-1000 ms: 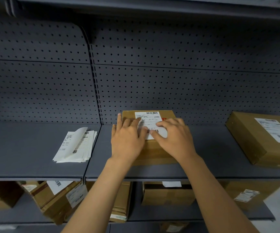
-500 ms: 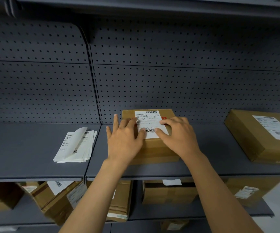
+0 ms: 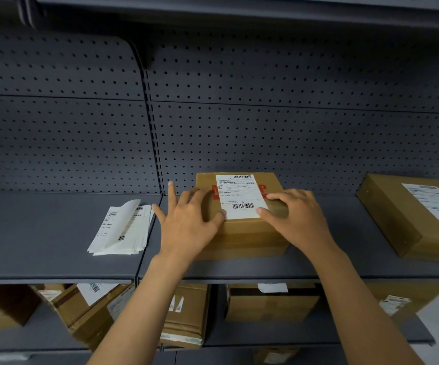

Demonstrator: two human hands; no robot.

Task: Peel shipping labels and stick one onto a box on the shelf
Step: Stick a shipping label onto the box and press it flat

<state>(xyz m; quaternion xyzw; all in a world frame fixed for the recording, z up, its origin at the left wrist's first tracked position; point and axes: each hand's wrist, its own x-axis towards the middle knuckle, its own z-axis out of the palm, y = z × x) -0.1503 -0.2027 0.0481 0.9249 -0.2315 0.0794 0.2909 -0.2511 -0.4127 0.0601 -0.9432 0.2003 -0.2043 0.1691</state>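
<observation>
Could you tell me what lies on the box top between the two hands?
The head view shows the white label between left hand and right hand.

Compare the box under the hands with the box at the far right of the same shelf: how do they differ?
The middle box sits square to the shelf edge; the right box is turned at an angle. The middle box looks smaller and shows red print beside its label; none shows on the right box. The left hand and right hand rest on the middle box; nothing touches the right box. Both are brown cardboard with a white label on top.
</observation>
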